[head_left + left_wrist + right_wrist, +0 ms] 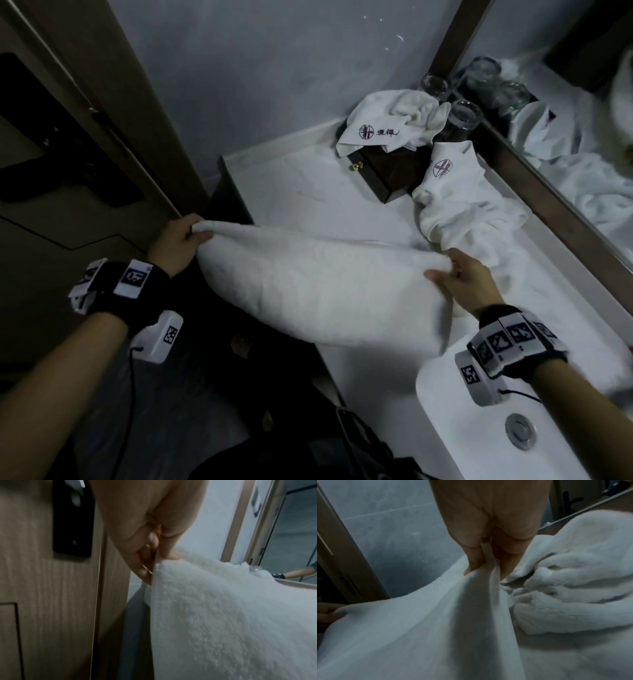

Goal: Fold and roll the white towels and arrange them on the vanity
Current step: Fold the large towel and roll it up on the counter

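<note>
We hold a white terry towel (318, 284) stretched above the white bench (291, 185). Our left hand (180, 241) pinches one corner, our right hand (469, 274) the other. A crumpled white logo towel (469, 205) lies just beyond.

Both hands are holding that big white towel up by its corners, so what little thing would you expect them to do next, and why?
Probably lower it flat onto the bare vanity top. The left hand and right hand each pinch a top corner of the white towel, which hangs spread between them above the counter edge, unfolded. Crumpled towels fill the mirror side, so the open patch in front seems the place to fold.
</note>
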Tool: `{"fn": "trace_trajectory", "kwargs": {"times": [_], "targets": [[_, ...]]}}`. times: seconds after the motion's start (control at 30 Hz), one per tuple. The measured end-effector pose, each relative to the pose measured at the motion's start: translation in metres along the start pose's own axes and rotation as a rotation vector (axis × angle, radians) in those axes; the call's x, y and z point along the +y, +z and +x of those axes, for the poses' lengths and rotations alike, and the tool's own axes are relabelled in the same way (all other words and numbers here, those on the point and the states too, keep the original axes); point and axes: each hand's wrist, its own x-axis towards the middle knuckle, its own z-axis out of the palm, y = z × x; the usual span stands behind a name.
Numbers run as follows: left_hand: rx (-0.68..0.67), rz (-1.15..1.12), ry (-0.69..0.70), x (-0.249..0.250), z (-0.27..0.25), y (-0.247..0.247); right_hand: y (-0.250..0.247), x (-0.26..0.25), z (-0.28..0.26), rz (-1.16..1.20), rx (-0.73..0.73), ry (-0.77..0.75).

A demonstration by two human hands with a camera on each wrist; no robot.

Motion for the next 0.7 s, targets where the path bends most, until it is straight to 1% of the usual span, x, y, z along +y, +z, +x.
{"fn": "trace_trajectory", "kwargs": {"times": [0.17,0.3,0.37,0.43,0.53,0.57,0.63,0.7], "targets": [[0.055,0.023,-0.07,-0.017,0.031,0.016,0.016,-0.003,0.031,0.024,0.1,0.14],[0.063,0.07,-0.121,-0.022,0.05,0.026,0.029,-0.001,0.045,-0.071,0.092,0.218],[0.071,0.09,-0.142,-0.02,0.06,0.03,0.035,0.0,0.046,-0.164,0.076,0.214],[0.066,0.142,-0.177,-0.019,0.069,0.033,0.041,-0.002,0.046,-0.219,0.085,0.182],[-0.045,0.302,-0.275,-0.017,0.072,0.047,0.046,-0.006,0.042,-0.359,0.104,0.128],[-0.067,0.365,-0.28,-0.013,0.07,0.053,0.047,-0.008,0.04,-0.419,0.111,0.099],[-0.053,0.452,-0.21,-0.003,0.067,0.068,0.047,-0.012,0.039,-0.496,0.128,-0.024],[0.018,0.511,-0.103,0.008,0.062,0.081,0.047,-0.015,0.043,-0.54,0.098,-0.196]]}}
